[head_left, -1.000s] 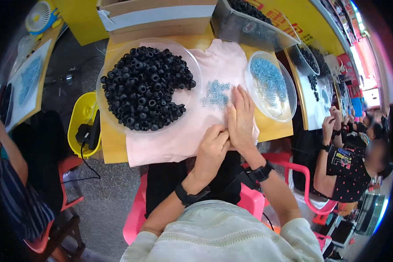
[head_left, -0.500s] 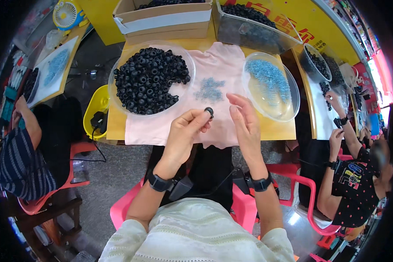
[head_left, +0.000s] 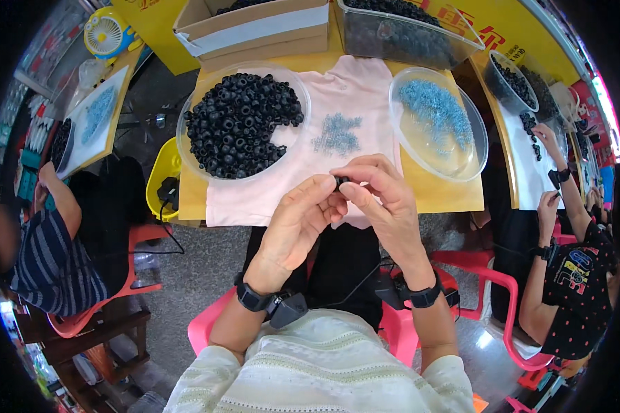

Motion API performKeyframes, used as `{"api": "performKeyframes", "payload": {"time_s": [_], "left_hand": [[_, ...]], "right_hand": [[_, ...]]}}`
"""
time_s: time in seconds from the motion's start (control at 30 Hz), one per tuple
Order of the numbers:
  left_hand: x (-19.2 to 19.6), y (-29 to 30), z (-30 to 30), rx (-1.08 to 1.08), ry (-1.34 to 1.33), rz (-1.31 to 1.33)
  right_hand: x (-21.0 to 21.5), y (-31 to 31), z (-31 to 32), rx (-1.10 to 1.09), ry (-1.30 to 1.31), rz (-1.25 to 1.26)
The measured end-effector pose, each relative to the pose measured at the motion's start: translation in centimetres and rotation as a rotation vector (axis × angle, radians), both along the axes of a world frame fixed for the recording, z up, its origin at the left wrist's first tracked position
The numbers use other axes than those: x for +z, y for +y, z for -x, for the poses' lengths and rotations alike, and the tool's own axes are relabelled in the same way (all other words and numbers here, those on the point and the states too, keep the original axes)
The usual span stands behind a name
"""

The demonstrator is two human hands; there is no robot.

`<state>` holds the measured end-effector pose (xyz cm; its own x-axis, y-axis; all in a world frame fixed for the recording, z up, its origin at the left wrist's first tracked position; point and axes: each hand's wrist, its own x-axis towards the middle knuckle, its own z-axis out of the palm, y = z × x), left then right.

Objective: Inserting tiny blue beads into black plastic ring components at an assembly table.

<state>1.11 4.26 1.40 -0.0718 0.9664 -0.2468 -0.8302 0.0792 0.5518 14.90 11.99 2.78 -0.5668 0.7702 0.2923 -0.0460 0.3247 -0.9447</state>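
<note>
A small black round part (head_left: 341, 181) is pinched between the fingertips of both hands, over the table's front edge. My left hand (head_left: 302, 220) grips it from the left with thumb and fingers. From the right, my right hand (head_left: 391, 203) closes on it with thumb and forefinger; whether a tiny blue piece is also between them is hidden. Beyond the hands, a pile of tiny light-blue pieces (head_left: 337, 134) lies on a pale pink cloth (head_left: 355, 86). Left of it, a clear round tub (head_left: 306, 96) holds many black parts, several showing a round hole.
On the right stands a clear round tub (head_left: 481, 153) of tiny blue pieces. A cardboard box (head_left: 258, 34) and a clear plastic bin (head_left: 393, 45), both with black parts, line the table's back. A yellow basket (head_left: 156, 172) hangs low at left. People sit at tables on both sides.
My right hand has come left and closed on the black part, which only my left hand held before. The whole view has shifted slightly.
</note>
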Motion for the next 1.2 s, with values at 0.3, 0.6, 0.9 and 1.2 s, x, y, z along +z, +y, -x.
{"api": "performKeyframes", "payload": {"time_s": [0.3,0.6,0.9,1.2], "left_hand": [[-0.3,-0.5,0.7,0.052,0.251,-0.023],[0.2,-0.8,1.0,0.094,0.245,-0.022],[0.4,-1.5,1.2,0.145,0.281,-0.048],[0.8,-1.6,0.5,0.136,0.398,-0.068]], "right_hand": [[0.3,-0.4,-1.1,-0.082,0.002,0.324],[0.5,-0.7,0.0,-0.061,-0.004,0.278],[0.7,-0.8,0.5,-0.006,-0.024,0.214],[0.8,-0.6,1.3,-0.107,-0.16,-0.365]]}}
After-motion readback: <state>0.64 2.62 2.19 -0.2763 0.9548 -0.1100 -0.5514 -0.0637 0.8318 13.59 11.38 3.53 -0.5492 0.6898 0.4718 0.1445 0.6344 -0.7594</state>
